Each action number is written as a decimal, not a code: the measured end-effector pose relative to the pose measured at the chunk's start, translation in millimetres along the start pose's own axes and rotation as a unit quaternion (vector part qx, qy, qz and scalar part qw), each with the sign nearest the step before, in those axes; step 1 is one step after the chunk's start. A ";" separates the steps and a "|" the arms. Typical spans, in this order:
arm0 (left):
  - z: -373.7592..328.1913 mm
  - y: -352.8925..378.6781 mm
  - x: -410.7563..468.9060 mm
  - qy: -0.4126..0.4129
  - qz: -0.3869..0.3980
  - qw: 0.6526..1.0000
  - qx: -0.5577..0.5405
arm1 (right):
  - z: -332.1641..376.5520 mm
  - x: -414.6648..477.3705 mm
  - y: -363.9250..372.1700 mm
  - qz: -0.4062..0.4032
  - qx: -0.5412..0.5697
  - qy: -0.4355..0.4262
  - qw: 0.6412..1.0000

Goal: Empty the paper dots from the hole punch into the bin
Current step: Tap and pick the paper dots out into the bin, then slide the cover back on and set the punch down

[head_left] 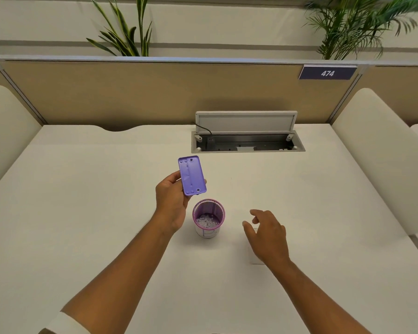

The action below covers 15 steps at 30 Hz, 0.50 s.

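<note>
Punch (192, 175), a light, stiff plastic slab, is pinched by its long edges in the left hand (170, 201), tilted above the bin (208, 216) on the counter (82, 213); right hand (267, 233) hovers open, empty.

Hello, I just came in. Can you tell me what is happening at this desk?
A person is emptying a hole punch. The left hand holds a purple tray, tilted just above and behind a small purple bin on the white desk. White paper dots already lie in the bin's bottom. The right hand is open and holds nothing, hovering low to the right of the bin. I see no dots falling.
</note>
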<state>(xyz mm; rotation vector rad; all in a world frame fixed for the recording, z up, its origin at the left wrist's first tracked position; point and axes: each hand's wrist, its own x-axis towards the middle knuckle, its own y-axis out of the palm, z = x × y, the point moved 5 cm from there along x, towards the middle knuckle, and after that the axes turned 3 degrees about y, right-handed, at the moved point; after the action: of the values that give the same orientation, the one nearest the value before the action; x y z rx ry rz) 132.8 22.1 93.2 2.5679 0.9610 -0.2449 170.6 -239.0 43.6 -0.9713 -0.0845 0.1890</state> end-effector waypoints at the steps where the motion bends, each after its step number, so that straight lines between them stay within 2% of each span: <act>1: -1.0 1.0 -0.9 -0.002 0.001 1.000 -0.008 | -5.4 -2.0 1.2 0.007 -0.008 0.014 1.000; 8: -3.2 4.9 -21.9 -0.008 0.013 0.999 -0.050 | -39.3 -14.1 4.9 0.047 -0.100 0.094 0.989; 15: 13.3 4.2 -57.4 -0.036 0.027 0.999 -0.028 | -56.2 -34.9 12.2 0.056 -0.195 0.141 0.969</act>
<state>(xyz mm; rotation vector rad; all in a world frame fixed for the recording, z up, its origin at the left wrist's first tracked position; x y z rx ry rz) 92.1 -20.4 99.1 2.5124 0.8600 -0.2907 143.7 -284.8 2.4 -1.3884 0.2015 0.1382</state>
